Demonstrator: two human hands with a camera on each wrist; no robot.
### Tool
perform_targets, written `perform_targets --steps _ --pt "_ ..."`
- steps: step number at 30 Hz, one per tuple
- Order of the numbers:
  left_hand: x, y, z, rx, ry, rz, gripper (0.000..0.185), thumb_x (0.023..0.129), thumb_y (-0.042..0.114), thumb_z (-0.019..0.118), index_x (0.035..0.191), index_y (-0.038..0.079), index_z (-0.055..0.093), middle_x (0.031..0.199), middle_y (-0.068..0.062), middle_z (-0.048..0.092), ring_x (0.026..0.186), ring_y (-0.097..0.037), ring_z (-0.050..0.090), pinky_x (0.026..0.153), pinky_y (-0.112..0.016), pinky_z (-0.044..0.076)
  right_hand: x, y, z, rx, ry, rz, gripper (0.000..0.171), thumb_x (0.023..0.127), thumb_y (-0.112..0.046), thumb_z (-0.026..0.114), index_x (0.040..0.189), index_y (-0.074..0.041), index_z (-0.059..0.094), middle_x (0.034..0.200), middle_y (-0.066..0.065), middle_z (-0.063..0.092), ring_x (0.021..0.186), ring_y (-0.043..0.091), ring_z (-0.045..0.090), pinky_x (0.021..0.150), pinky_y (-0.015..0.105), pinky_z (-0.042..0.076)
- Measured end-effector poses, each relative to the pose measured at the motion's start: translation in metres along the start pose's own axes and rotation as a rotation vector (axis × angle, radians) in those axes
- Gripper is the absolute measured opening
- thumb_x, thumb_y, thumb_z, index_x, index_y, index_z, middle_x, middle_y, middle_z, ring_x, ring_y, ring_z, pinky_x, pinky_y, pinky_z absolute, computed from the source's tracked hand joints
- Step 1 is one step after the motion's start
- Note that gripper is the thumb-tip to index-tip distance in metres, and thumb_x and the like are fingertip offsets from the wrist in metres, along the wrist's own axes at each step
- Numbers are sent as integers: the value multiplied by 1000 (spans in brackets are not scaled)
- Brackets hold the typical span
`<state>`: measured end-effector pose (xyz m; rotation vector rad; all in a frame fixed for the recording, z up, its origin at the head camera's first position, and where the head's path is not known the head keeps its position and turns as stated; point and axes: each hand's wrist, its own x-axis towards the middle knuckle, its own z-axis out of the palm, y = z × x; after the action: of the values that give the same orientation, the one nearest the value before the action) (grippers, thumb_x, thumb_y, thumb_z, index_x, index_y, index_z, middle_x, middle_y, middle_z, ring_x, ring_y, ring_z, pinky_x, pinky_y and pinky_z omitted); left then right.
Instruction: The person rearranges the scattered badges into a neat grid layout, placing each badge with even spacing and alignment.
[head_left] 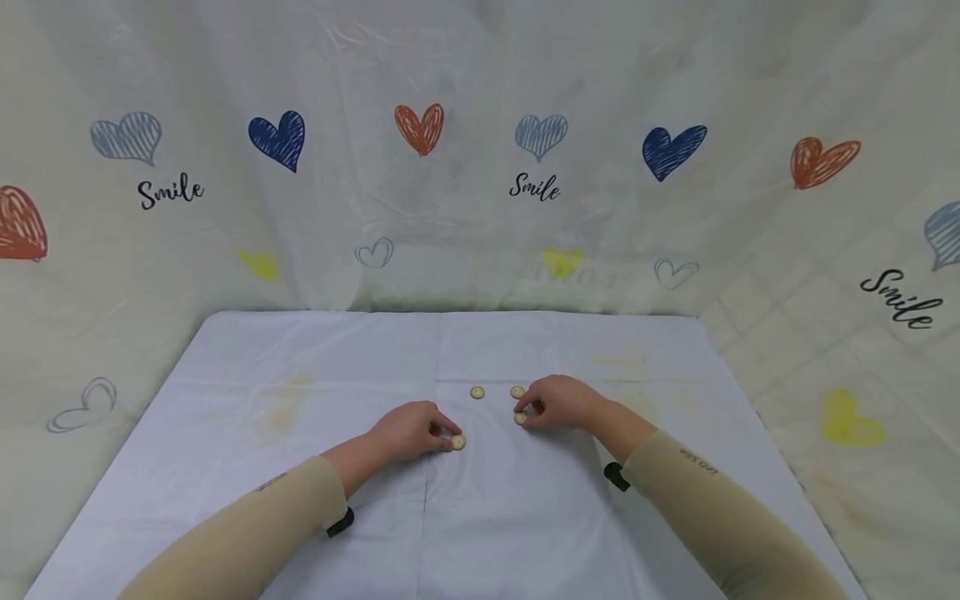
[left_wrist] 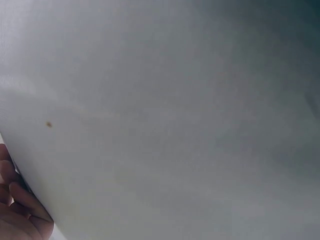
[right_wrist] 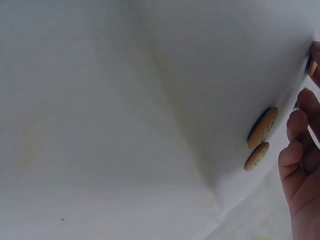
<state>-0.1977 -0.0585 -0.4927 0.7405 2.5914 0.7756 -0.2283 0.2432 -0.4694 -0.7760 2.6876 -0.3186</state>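
**Two hands at four small biscuits on a white cloth**

Nearest us, our two forearms in beige sleeves point(head_left: 247, 533) come in from the bottom edge of the head view, each with a dark strap at the wrist. They lie over a table covered in a white cloth point(head_left: 300, 467), which has a crease down its middle and a few faint yellowish stains.

Our left hand point(head_left: 408, 431) rests on the cloth just left of the crease, its fingers curled down. Its fingertips touch a small round tan biscuit point(head_left: 458, 442) that lies flat on the cloth; the fingers pinch at its edge, though we cannot tell how firmly. In the left wrist view we see only the cloth and the edge of some fingers point(left_wrist: 20, 210).

A little further out and to the right, our right hand point(head_left: 558, 402) is curled over a second biscuit point(head_left: 521, 418), with the fingertips closed on it against the cloth.

Just beyond it lies a third biscuit point(head_left: 517, 392), close beside the right hand's fingers, and a fourth biscuit point(head_left: 477, 392) lies apart to its left, touched by neither hand.

Behind the table hangs a pale backdrop point(head_left: 480, 208) printed with blue, orange and yellow hearts and the word "Smile".
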Motion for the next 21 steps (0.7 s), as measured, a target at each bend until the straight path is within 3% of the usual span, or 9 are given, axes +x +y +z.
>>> perform_targets --steps 14,21 --pt "-1 3 -1 9 -3 14 20 86 29 79 105 27 80 77 12 56 69 -7 50 66 -27 43 -2 -5 -6 -10 12 -30 23 88 -34 76 109 -23 77 70 -14 54 67 5 49 69 28 43" --pt "-1 3 1 0 5 7 20 86 29 79 105 27 80 78 12 56 70 -7 49 66 -27 43 -6 -5 -10 36 24 0 26 87 -37 77 110 -23 77 71 -12 55 67 7 50 68 30 43"
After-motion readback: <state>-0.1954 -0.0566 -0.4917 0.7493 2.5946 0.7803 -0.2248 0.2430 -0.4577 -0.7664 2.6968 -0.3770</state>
